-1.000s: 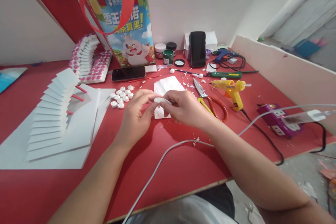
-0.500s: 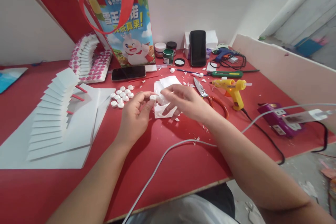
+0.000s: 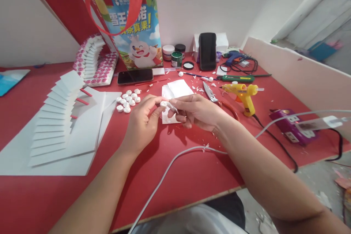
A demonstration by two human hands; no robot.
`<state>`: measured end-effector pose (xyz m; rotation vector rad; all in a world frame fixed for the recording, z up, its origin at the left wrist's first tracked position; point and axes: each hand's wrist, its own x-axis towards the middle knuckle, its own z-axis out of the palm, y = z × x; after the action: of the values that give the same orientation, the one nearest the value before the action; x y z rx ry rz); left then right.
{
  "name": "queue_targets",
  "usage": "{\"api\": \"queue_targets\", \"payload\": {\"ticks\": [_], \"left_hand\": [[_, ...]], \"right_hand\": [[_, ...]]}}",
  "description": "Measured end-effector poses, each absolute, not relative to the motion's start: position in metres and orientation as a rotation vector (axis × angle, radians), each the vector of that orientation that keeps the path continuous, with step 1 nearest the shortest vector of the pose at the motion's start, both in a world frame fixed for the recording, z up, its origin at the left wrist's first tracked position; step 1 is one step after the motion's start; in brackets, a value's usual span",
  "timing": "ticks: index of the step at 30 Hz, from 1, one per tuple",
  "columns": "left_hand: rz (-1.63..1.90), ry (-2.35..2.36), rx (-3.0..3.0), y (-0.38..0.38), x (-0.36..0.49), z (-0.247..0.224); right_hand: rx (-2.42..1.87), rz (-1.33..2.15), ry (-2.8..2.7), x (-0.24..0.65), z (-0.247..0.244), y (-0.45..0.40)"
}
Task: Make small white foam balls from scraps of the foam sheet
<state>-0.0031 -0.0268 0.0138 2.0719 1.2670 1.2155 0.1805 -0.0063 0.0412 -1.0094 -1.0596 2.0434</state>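
Note:
Between my two hands is a thin white strip (image 3: 172, 108), with one end rolled into a small coil. My left hand (image 3: 144, 120) pinches the coiled end between thumb and forefinger. The strip's loose end is in the fingers of my right hand (image 3: 196, 111). Under the hands lie white paper sheets (image 3: 179, 88), partly covered by my fingers. To the left, several small white rolled rosettes (image 3: 128, 99) sit in a cluster on the red table (image 3: 164, 175). Open scissors (image 3: 210, 92) with orange handles lie just beyond my right hand.
A fanned white step model (image 3: 52, 120) stands at left on white boards. At right are a yellow glue gun (image 3: 242, 93), a purple box (image 3: 293, 124) and a white cable (image 3: 175, 157). Behind stand a phone (image 3: 207, 51), paint jars (image 3: 176, 58) and a printed bag (image 3: 137, 40).
My right hand's fingers have closed on the strip's loose end, and the strip now runs stretched from the coil. My left hand keeps its pinch, nearly in place.

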Motion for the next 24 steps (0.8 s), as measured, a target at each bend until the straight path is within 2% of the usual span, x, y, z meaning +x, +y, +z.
{"api": "queue_targets", "payload": {"ticks": [3,11,17,19,24], "left_hand": [[1.209,1.281,2.055,-0.027,-0.003,0.014],[1.220,1.282,1.926,-0.030,-0.001,0.014],[1.305,1.355,1.698,-0.034,0.011,0.008],[1.348,1.371,1.705,-0.035,0.013,0.007],[1.429,1.396,1.865,-0.034,0.014,0.005]], "right_hand": [[-1.056,1.958,-1.152,0.179,0.042,-0.008],[-1.257,1.467,-1.581,0.175,0.042,-0.013],[-1.415,0.580,-1.887,0.164,0.033,-0.022],[-1.384,0.395,-1.973,0.160,0.029,-0.025],[-1.351,0.314,-2.063,0.158,0.026,-0.029]]}}
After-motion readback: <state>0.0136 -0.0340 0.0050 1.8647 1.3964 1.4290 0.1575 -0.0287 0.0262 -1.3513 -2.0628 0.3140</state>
